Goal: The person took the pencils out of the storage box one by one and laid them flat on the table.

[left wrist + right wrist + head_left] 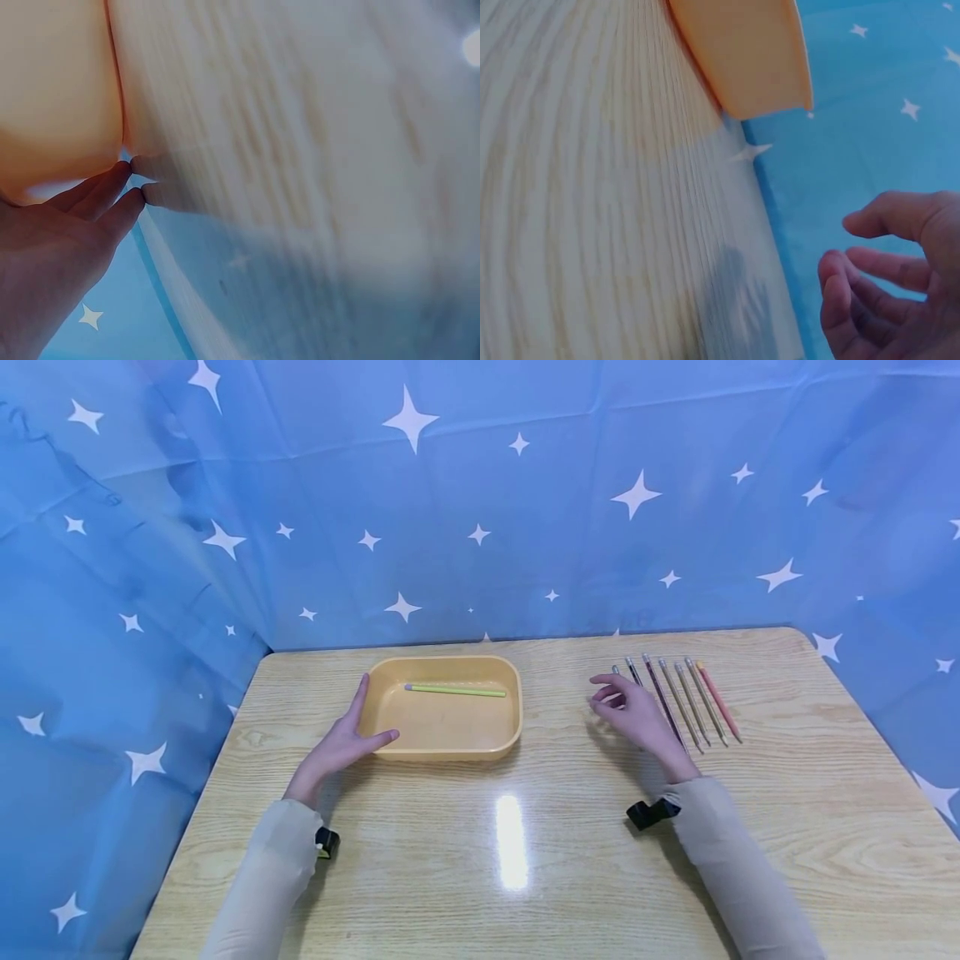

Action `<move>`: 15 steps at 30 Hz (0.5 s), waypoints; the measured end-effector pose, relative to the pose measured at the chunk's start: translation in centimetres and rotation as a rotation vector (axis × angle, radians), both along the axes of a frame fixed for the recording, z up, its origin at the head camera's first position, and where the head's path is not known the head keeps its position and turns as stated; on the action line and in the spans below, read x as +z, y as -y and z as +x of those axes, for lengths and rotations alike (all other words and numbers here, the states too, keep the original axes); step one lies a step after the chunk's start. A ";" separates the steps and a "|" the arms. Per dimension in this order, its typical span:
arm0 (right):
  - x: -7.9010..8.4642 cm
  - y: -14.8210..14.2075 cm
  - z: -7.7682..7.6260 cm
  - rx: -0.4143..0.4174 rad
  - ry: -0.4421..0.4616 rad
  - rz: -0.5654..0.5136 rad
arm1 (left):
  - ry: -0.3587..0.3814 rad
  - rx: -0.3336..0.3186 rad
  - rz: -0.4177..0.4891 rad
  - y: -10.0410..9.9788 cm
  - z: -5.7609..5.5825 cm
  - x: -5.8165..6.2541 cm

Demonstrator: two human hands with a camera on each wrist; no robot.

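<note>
A yellow-orange plastic tray (442,754) sits at the back left of the table, with one yellow-green pencil (457,691) lying crosswise inside. My left hand (341,747) rests against the tray's left end, fingers extended along the side and thumb spread over the front rim. To the right, several pencils (692,706) lie in a slanted row, a red pencil (720,703) outermost. Over the left part of that row hovers my right hand (636,714), partly hiding some pencils. In the right wrist view its fingers (885,300) are loosely bent, apart from the thumb, with nothing between them.
The wood-grain table (420,860) reflects a bright light patch near its middle. A blue curtain (480,485) with white stars hangs behind the back edge and along the left. Black wrist cameras (652,814) sit at both cuffs.
</note>
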State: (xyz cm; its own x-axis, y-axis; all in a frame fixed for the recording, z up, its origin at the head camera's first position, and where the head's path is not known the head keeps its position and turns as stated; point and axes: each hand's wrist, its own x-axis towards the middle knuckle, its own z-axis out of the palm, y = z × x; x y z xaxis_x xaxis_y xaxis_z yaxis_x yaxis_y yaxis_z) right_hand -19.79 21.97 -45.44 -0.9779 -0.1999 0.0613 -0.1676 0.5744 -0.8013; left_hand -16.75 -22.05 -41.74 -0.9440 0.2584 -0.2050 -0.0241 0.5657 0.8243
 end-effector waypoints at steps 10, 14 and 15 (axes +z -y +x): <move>-0.4 2.5 -0.5 0.032 0.033 -0.047 | -0.005 0.000 0.005 -0.2 0.1 0.2; -0.3 3.7 -0.7 0.046 0.019 -0.047 | -0.006 0.005 0.007 0.0 -0.1 -0.2; -0.2 4.0 -0.8 0.047 0.017 -0.050 | -0.008 0.005 0.012 0.0 -0.1 -0.2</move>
